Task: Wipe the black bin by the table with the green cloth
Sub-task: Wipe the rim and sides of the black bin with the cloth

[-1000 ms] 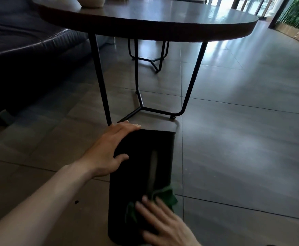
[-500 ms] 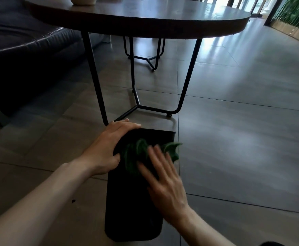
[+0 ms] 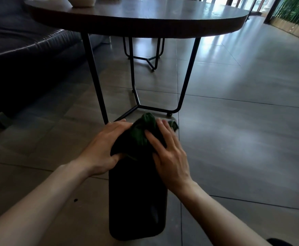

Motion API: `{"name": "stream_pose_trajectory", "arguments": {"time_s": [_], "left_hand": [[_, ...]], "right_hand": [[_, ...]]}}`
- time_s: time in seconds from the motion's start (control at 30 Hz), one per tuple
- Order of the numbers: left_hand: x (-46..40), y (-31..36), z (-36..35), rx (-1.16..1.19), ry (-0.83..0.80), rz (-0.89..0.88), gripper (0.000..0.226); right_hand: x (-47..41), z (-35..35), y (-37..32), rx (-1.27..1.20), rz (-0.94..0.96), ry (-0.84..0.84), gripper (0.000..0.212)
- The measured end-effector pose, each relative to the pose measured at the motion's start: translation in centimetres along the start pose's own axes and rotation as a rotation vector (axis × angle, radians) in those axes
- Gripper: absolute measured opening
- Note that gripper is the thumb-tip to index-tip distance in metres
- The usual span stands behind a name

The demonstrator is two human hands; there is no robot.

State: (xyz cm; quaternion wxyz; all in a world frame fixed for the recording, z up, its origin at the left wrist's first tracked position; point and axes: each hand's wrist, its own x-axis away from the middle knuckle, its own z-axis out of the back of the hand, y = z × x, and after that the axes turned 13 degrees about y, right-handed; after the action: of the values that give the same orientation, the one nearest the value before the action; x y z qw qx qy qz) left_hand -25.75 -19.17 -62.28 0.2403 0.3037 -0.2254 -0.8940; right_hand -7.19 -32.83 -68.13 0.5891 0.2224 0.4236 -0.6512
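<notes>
The black bin (image 3: 138, 196) lies on its side on the floor, stretching from near me toward the table's legs. My left hand (image 3: 107, 144) grips its far left edge, thumb tucked against the side. A bunched green cloth (image 3: 143, 130) sits on the bin's far end, and my right hand (image 3: 168, 151) presses on it with fingers spread flat. The bin's far end is hidden by the cloth and both hands.
A round dark table (image 3: 136, 20) on thin black metal legs (image 3: 95, 82) stands just beyond the bin. A dark leather sofa (image 3: 21, 50) fills the left. A pale bowl (image 3: 81, 0) sits on the tabletop. Grey tiled floor (image 3: 242, 130) spreads to the right.
My right hand has slid the green cloth along the bin from its near end to its far end. My left hand has stayed on the far left edge.
</notes>
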Motion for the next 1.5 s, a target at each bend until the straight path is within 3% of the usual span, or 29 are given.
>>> {"name": "stream_pose_trajectory", "arguments": {"time_s": [0.1, 0.27, 0.37, 0.5, 0.6, 0.67, 0.77, 0.9, 1.0, 1.07, 1.13, 1.27, 1.33, 1.4, 1.5], "left_hand": [[0.0, -0.6, 0.2, -0.021, -0.005, 0.003, 0.084], [0.2, -1.4, 0.9, -0.051, -0.029, 0.052, 0.090], [0.2, -1.2, 0.7, -0.026, -0.036, 0.041, 0.090], [0.2, -1.2, 0.9, -0.030, -0.021, 0.042, 0.088], [0.1, -0.9, 0.7, -0.001, -0.012, 0.014, 0.084], [0.1, -0.9, 0.6, 0.006, 0.000, 0.023, 0.085], [0.2, -1.4, 0.8, -0.015, 0.001, 0.025, 0.087], [0.4, -1.8, 1.1, -0.022, -0.016, 0.058, 0.091], [0.4, -1.6, 1.0, -0.002, -0.025, 0.042, 0.091], [0.4, -1.5, 1.0, -0.004, -0.023, 0.046, 0.090], [0.4, -1.4, 1.1, -0.008, -0.026, 0.052, 0.088], [0.2, -1.0, 0.8, 0.022, -0.011, 0.002, 0.079], [0.1, -0.9, 0.8, 0.027, -0.004, 0.010, 0.083], [0.1, -1.1, 0.9, 0.014, -0.009, 0.019, 0.078], [0.4, -1.7, 1.2, -0.040, -0.013, 0.046, 0.086]], "right_hand": [[3.4, -0.1, -0.3, 0.002, 0.121, -0.059, 0.043], [15.0, 2.3, -0.3, 0.051, 0.688, -0.361, 0.042], [14.4, 2.9, 0.5, 0.101, 0.836, -0.444, 0.050], [7.0, 2.0, 0.9, -0.115, 0.493, -0.277, 0.034], [1.0, 0.7, 1.0, -0.051, 0.154, -0.096, 0.039], [-0.3, 0.1, 0.7, -0.009, 0.058, -0.077, 0.045], [4.4, 0.3, 0.3, -0.034, 0.214, -0.138, 0.042], [13.5, 3.1, 0.4, 0.012, 0.746, -0.440, 0.044], [13.4, 4.0, 1.1, 0.151, 0.973, -0.598, 0.055], [10.8, 3.7, 1.0, 0.019, 0.923, -0.532, 0.040], [6.9, 2.8, 1.3, -0.093, 0.715, -0.396, 0.033], [-1.3, 1.2, 1.6, -0.023, 0.187, -0.098, 0.040], [-2.1, 0.4, 1.1, -0.003, 0.051, -0.061, 0.044], [0.4, 0.2, 0.7, -0.016, 0.135, -0.091, 0.042], [7.4, 1.0, 0.7, -0.089, 0.404, -0.235, 0.034]]}}
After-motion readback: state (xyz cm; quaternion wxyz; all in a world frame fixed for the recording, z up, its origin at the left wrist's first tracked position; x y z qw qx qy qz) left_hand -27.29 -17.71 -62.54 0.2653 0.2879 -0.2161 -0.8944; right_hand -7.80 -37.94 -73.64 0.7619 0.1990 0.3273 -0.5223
